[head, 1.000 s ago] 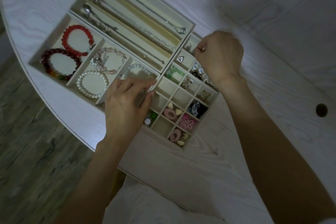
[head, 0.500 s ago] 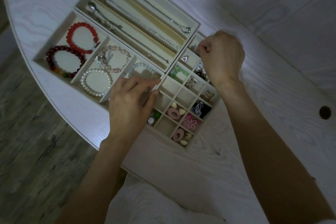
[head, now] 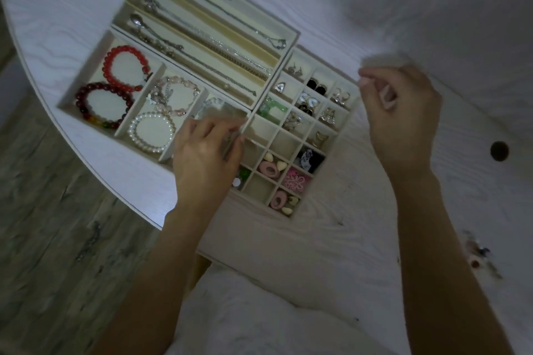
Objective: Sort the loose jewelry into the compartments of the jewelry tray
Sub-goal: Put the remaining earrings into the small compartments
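The cream jewelry tray (head: 284, 141) lies on the white table and has three sections. Silver necklaces (head: 202, 34) fill the long slots at the back. A red bead bracelet (head: 109, 66), a dark red one (head: 83, 101) and a pearl one (head: 135, 130) occupy the left section. Earrings (head: 315, 86) and pink hair clips (head: 269, 168) sit in the small grid cells. My left hand (head: 204, 155) rests at the seam between bracelet section and grid, pinching what looks like a small clear plastic bag (head: 230, 115), blurred. My right hand (head: 403, 112) hovers right of the tray, fingers curled, nothing visible in it.
A small heap of loose jewelry (head: 478, 253) lies on the table at the right, beside my right forearm. A round hole (head: 499, 151) pierces the tabletop further right. The table's curved edge (head: 95, 164) runs close under the tray, with wood floor beyond.
My right hand has pulled away from the earring cells to the right, off the tray, uncovering them. My left hand stays at the tray's middle.
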Available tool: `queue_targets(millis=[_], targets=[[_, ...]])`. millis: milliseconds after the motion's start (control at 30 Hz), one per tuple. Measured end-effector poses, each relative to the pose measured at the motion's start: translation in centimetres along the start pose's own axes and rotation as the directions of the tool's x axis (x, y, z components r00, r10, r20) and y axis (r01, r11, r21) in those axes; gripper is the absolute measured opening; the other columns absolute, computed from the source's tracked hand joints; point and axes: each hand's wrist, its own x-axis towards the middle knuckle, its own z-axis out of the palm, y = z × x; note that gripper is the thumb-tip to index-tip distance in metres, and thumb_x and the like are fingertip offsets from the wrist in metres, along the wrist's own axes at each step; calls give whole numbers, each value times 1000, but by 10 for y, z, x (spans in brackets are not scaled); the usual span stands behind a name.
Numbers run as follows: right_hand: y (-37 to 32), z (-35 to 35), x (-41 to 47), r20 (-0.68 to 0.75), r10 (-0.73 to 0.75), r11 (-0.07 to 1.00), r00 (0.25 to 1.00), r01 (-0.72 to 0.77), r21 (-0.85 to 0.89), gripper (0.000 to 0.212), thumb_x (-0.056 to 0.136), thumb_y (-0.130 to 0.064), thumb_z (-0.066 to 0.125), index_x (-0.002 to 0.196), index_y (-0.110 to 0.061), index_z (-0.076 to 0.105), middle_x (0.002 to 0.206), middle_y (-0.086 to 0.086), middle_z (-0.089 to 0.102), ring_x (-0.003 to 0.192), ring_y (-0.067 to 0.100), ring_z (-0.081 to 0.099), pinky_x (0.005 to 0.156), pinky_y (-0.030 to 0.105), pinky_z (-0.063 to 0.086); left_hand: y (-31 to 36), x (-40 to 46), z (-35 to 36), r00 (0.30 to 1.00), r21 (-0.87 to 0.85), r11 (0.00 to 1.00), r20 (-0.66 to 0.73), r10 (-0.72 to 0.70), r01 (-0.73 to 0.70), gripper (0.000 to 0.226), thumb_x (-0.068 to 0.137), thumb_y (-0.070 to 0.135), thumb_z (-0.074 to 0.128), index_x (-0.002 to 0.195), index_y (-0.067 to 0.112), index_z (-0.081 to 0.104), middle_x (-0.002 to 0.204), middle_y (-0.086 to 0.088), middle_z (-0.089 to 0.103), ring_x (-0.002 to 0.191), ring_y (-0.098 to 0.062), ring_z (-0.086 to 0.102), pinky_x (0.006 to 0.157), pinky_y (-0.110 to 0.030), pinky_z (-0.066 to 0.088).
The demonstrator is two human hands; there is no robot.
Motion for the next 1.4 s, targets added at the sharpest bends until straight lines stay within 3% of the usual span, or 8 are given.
queue_targets(millis=[100,267,433,633,767,933,1200,1400], targets=[[42,-31,-58,2,159,978,987,-157,-134,20,92,-20,58,108,-13,67,96,8,63,84,22,56,77,19,31,21,4,3,995,23,995,39,95,-96,23,87,25,64,107,14,70,100,-6,67,88,-29,58,78,-31,36],[99,-44,-127,94,495,864,864,-476,-167,34,87,-20,66,118,-9,61,112,17,58,99,32,56,87,37,42,75,-1,22,936,-25,963,230,268,-270,35,82,42,62,105,17,71,96,-4,68,90,-29,59,76,-35,45],[102,-23,-131,70,450,885,890,-434,-170,37,87,-27,65,118,-8,60,110,16,56,101,30,50,82,30,37,85,-12,41,906,59,951,328,268,-302,42,73,28,79,111,14,68,99,-9,66,93,-35,58,80,-44,47],[108,-12,-112,-13,401,913,916,-401,-74,14,86,-21,63,90,-8,68,86,11,65,81,28,58,71,32,42,83,-12,41,895,59,943,339,289,-326,44,73,17,79,116,15,68,99,-7,67,92,-33,58,77,-41,44],[111,-16,-109,18,361,928,932,-357,-105,11,85,-18,63,89,-7,64,89,10,62,85,25,53,67,22,29,86,-12,41,891,69,943,355,282,-326,44,73,16,79,116,15,68,99,-7,67,92,-33,57,77,-39,42],[108,-21,-111,72,303,949,950,-295,-110,11,85,-17,64,87,-7,60,84,7,62,79,22,55,69,27,38,87,-13,42,899,60,948,342,274,-311,44,72,15,80,115,15,68,98,-5,68,91,-32,56,78,-39,42],[80,-29,-105,128,307,921,943,-329,210,4,82,-18,72,84,-17,68,77,-7,66,68,2,58,68,11,44,77,-11,32,924,-37,950,223,310,-310,29,87,33,56,104,17,72,93,-1,68,87,-27,57,74,-36,43],[40,-11,-60,199,205,885,958,-268,380,12,84,-11,69,93,-17,72,84,-10,68,79,2,64,75,11,46,34,-9,0,996,-42,996,36,82,-80,22,92,22,58,109,15,71,93,-4,67,82,-26,57,74,-36,41]])
